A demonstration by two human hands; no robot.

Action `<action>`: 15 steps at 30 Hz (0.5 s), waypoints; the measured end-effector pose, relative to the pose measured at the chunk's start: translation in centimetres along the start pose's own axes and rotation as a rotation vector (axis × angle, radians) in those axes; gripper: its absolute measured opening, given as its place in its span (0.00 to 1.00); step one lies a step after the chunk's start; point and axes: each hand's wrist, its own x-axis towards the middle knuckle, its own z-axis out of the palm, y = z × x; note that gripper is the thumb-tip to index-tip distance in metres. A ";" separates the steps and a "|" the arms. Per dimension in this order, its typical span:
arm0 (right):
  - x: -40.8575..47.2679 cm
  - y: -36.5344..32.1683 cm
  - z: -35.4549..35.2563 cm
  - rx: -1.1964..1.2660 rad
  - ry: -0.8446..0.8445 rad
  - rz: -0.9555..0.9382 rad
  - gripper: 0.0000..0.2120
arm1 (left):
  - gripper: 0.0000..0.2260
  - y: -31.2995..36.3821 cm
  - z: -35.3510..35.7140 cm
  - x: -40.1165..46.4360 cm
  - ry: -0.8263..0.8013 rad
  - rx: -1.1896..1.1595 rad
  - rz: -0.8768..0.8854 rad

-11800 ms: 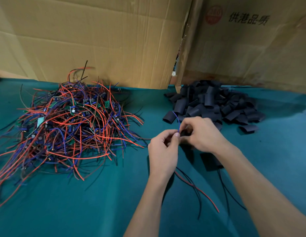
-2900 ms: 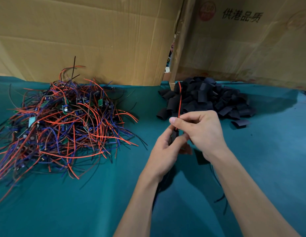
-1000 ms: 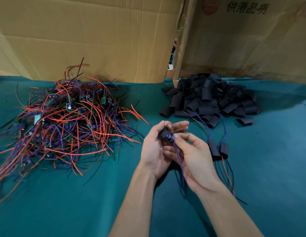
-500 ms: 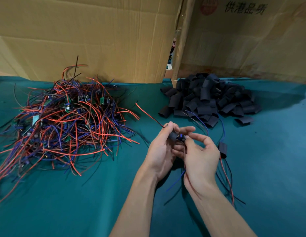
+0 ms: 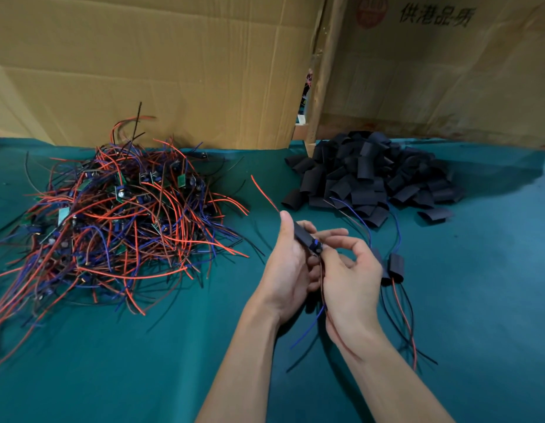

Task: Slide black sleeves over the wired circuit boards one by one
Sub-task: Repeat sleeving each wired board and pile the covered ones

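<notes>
1. A green cloth-covered table [image 5: 448, 346] runs up to cardboard walls [image 5: 173, 71] at the back; on it lie a tangled heap of wired circuit boards [image 5: 118, 227] to the left and a pile of black sleeves [image 5: 371, 172] to the right.

2. Two finished pieces [image 5: 396, 267], already sleeved, rest on the cloth just beside the right hand, their leads trailing toward the viewer.

3. The left hand [image 5: 286, 270] grips a black sleeve [image 5: 303, 235] between thumb and fingers, tilted up and away.

4. The right hand [image 5: 350, 279] pinches at the board [image 5: 316, 247] whose near end juts from the sleeve's lower mouth; its fingers look curled round the leads, though the exact contact is hard to make out.

5. A red wire [image 5: 263, 190] sticks out beyond the sleeve's far end, while blue and red leads hang below the hands.

6. Risks, as I judge them: the board's components may snag on the sleeve's rim and jam; a hard tug on the leads may strain a solder joint; the loose sleeve may slip off-centre, leaving one end bare.

7. The hanging leads could also catch those of the finished pieces nearby.
</notes>
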 end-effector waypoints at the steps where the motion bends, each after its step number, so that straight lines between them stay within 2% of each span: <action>1: 0.0 0.0 0.0 0.019 -0.003 0.016 0.04 | 0.25 0.0 0.0 0.0 -0.005 0.015 0.002; 4: 0.1 -0.1 -0.1 0.058 -0.007 0.037 0.04 | 0.26 -0.2 0.2 0.1 -0.005 0.025 0.044; 9: 0.1 0.3 -0.3 -0.054 -0.002 -0.113 0.05 | 0.19 -0.5 -0.1 0.0 -0.007 -0.034 0.124; 15: 0.1 0.4 -0.4 -0.095 0.018 -0.158 0.08 | 0.16 -0.6 0.1 0.1 0.021 -0.030 0.143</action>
